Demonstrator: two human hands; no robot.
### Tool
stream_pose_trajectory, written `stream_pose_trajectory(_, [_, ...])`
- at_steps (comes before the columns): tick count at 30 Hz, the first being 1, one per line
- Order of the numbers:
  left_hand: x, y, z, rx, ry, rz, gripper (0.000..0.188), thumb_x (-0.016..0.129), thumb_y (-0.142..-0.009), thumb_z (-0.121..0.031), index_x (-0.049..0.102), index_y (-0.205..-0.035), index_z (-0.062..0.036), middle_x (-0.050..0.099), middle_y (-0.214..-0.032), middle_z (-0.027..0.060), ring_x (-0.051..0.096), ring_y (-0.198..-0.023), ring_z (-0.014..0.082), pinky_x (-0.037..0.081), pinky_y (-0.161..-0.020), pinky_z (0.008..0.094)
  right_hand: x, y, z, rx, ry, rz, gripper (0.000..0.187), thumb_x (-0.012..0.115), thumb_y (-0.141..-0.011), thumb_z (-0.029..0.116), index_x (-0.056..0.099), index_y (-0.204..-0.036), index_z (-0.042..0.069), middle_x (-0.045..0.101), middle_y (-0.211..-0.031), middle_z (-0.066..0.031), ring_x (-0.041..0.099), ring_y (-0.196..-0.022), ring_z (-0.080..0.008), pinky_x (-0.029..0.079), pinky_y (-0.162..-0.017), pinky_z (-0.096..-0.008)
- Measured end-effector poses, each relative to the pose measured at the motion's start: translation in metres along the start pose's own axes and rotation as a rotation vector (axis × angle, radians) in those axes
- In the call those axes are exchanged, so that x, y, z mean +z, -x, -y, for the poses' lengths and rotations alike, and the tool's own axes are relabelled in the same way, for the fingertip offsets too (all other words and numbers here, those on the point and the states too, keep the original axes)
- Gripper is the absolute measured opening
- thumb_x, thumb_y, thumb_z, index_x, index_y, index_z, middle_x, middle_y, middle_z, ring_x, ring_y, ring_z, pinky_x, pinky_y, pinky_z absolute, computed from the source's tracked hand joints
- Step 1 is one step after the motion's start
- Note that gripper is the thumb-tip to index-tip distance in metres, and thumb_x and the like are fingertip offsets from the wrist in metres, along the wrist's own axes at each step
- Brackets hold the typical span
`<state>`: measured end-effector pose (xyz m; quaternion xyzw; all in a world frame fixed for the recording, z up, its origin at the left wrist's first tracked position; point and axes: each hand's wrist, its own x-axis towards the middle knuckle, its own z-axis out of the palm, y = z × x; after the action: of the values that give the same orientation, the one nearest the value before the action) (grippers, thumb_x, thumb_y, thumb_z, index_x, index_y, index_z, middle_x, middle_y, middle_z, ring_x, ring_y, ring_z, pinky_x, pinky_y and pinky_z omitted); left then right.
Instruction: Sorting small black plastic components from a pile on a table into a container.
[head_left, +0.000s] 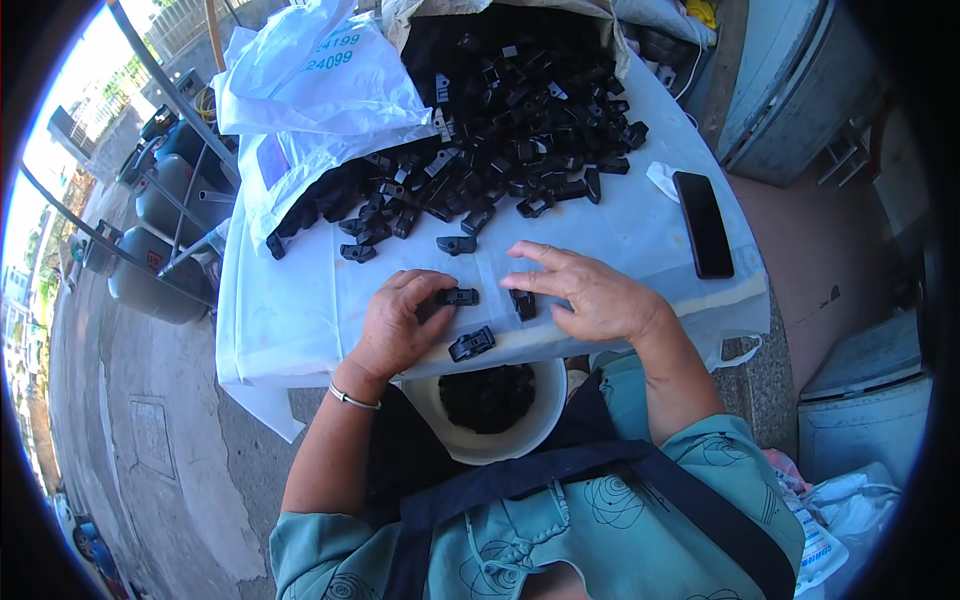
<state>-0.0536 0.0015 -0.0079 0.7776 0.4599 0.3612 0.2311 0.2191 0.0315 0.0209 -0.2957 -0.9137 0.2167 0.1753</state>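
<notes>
My left hand (400, 322) is closed at the table's near side, with its thumb and fingertips on the left end of a small black plastic part (462, 297). Across from it, my right hand (598, 293) has its fingers spread. One fingertip of that hand is at the top of another black plastic part (523, 305), and the thumb is apart from it. A third black part (472, 344) lies near the front edge, between my hands. Beyond them, a large heap of similar black parts (520, 150) spills out of a sack.
A white plastic bag (320, 110) covers the table's far left. On the right of the pale-covered table (640, 215) lies a black phone (704, 225) beside a crumpled white tissue (662, 182). Below the front edge, a white bucket (548, 405) holds black parts. Grey tanks (155, 275) stand at left.
</notes>
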Motion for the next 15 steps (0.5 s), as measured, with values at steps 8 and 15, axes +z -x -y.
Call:
stream_pose_trajectory(8, [0.005,0.000,0.004,0.000,-0.065,-0.009,0.042,0.074,-0.071,-0.005,0.062,-0.111,-0.0087,0.067,-0.093,0.0055,0.062,-0.080,0.0233,0.052,-0.071,0.0341,0.032,-0.026,0.007,-0.047,-0.065,-0.262,0.030,0.071,-0.076,0.006,0.069,-0.106,0.009,0.063,-0.109,-0.0103,0.064,-0.088,-0.0275,0.053,-0.078,-0.0355])
stream_pose_trajectory(15, [0.010,0.002,0.010,-0.072,0.082,-0.041,0.051,0.075,-0.070,-0.004,0.058,-0.119,-0.0091,0.066,-0.094,0.0080,0.063,-0.079,0.0199,0.053,-0.071,0.0317,0.061,-0.046,0.023,-0.142,0.080,-0.387,0.018,0.065,-0.083,0.012,0.069,-0.100,0.011,0.062,-0.101,-0.0069,0.063,-0.084,-0.0242,0.053,-0.073,-0.0343])
